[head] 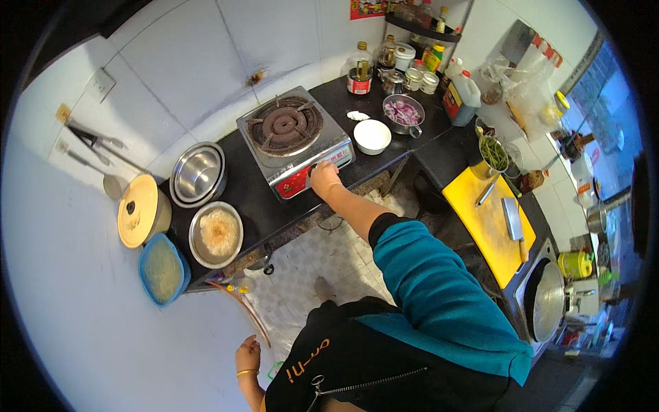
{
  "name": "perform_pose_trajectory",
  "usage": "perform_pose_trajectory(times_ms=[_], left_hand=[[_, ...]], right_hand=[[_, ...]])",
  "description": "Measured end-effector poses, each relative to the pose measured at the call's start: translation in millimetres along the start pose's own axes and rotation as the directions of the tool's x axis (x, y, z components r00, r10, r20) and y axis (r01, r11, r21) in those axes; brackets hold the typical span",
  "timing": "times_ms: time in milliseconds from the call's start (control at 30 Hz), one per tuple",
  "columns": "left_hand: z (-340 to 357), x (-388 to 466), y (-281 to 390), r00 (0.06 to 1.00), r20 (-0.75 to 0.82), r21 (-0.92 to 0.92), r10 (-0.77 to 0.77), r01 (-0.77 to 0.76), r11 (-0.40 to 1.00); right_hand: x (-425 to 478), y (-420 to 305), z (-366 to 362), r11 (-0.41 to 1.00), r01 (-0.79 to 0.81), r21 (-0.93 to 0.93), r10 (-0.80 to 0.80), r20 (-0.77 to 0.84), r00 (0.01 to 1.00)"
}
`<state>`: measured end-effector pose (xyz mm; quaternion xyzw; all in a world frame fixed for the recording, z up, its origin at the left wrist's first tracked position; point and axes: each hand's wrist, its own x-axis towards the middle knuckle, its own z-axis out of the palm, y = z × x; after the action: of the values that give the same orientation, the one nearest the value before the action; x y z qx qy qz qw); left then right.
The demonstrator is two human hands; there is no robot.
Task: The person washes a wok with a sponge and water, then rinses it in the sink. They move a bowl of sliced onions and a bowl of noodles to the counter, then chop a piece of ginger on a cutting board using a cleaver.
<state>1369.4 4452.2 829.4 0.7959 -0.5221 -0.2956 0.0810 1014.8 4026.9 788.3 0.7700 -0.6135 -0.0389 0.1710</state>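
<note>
My right hand (326,180) grips the black control knob (312,170) on the front of a single-burner gas stove (304,177). No pan stands on the stove's round iron burner (284,125), and I see no flame there. My left hand (248,355) hangs low beside my body, with its fingers loosely curled and nothing visible in it. A white bowl (372,137) sits just right of the stove, next to a white spoon (358,116). Behind them a metal pan holds chopped red onion (402,113).
Left of the stove are nested steel bowls (197,174), a bowl of pale soaked food (216,232), a lidded pot (138,210) and a blue basin (165,270). A cleaver (512,219) lies on the yellow cutting board (473,226). Bottles (359,72) line the back corner.
</note>
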Motion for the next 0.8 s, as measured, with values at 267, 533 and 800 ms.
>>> perform_pose_trajectory(times_ms=[267,533,800], left_hand=[[-21,86,16,0.969,0.175,-0.01,0.174,-0.175,0.985],[5,162,90,0.789,0.526,0.172,0.318,-0.465,0.868],[56,206,232,0.595,0.695,0.182,0.405,-0.689,0.701]], right_hand=[[-2,22,-25,0.604,-0.526,0.6,0.189,0.533,0.825],[-135,15,16,0.186,-0.616,0.765,0.194,0.586,0.786],[-215,139,73,-0.383,-0.639,0.667,0.366,0.744,0.558]])
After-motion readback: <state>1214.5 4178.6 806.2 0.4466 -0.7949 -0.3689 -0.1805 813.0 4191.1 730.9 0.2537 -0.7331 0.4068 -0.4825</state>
